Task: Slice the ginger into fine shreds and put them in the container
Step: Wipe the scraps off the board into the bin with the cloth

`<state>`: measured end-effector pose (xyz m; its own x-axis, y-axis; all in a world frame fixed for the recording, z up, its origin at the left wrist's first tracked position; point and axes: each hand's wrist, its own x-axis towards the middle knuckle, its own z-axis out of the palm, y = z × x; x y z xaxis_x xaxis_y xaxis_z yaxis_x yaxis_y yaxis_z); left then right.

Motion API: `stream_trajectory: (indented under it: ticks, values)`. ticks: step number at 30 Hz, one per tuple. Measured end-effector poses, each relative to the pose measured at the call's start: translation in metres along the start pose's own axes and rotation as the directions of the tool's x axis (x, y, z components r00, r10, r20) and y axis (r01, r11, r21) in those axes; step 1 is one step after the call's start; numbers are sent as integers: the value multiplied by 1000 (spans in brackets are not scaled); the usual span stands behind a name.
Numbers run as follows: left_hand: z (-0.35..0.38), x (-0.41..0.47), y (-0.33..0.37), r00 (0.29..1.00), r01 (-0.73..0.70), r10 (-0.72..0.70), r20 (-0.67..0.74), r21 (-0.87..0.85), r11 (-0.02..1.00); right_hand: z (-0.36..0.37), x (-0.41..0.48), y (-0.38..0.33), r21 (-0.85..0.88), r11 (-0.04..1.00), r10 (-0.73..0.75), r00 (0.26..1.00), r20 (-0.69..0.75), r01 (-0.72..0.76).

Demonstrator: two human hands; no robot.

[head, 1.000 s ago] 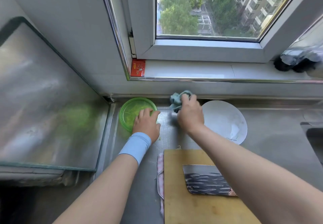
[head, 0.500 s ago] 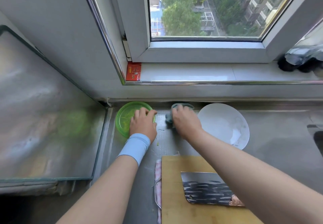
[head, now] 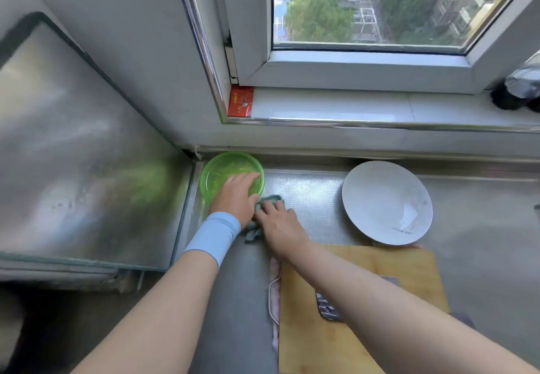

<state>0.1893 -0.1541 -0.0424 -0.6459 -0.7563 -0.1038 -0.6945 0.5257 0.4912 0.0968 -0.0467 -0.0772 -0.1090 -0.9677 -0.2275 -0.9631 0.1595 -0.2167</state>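
Observation:
A round green container [head: 222, 169] stands in the back left corner of the steel counter. My left hand [head: 236, 195] lies flat over its near rim, a pale blue band on the wrist. Right beside it, my right hand [head: 280, 224] presses a crumpled teal cloth [head: 270, 199] onto the counter. Near me lies a wooden cutting board [head: 321, 338] with a cleaver blade [head: 328, 309] on it, mostly hidden by my right forearm. No ginger shows on the board.
A white plate [head: 385, 201] sits on the counter right of the cloth, touching the board's far edge. A glass panel [head: 81, 154] walls off the left. The window sill runs behind, with a red packet [head: 240, 101] and a dark bottle [head: 520, 93].
My right hand has dragged the cloth from the back of the counter toward me and left, up against my left hand. My left hand has stayed on the green container.

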Motion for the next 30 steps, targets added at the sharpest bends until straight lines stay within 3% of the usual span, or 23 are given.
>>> stream_trajectory:
  ticks: [2, 4, 7, 9, 11, 14, 16, 20, 24, 28, 30]
  values:
    - [1, -11, -6, 999, -20, 16, -51, -84, 996, 3, -8, -6, 50, 985, -166, 983, 76, 162]
    - [4, -24, -15, 984, -49, 27, -178, -116, 992, 0, -6, 1, 202, 961, -205, 977, 51, 191]
    - [6, -47, -24, 947, -49, 9, -321, -115, 992, -8, 9, 26, 295, 954, 88, 989, -116, -50]
    - [7, -63, -28, 940, -23, -16, -341, -111, 993, -10, 20, 34, 223, 953, 227, 971, -77, -206]
    - [9, -78, -33, 938, 38, -93, -335, -167, 985, -3, 24, 26, 146, 965, 221, 975, -3, -218]
    - [10, -96, -38, 936, 175, -255, -244, -307, 936, 12, 9, -7, 100, 989, 113, 993, -28, -110]
    - [13, -108, -42, 934, 249, -312, -176, -309, 918, 19, -14, -32, 70, 997, 41, 999, -26, -40]
    - [24, -128, -52, 965, 236, -254, -66, -206, 950, 25, -61, -70, -57, 997, -49, 998, 31, 51]
    - [32, -143, -47, 968, 248, -232, 93, -231, 941, 26, -83, -81, -43, 981, -184, 979, 89, 188]
    - [30, -151, -51, 982, 189, -180, 60, -230, 954, 15, -61, -63, 119, 993, -24, 1000, 10, 23]
    - [21, -142, -47, 989, 150, -148, 28, -207, 967, 6, -49, -54, 47, 997, 65, 998, -10, -65]
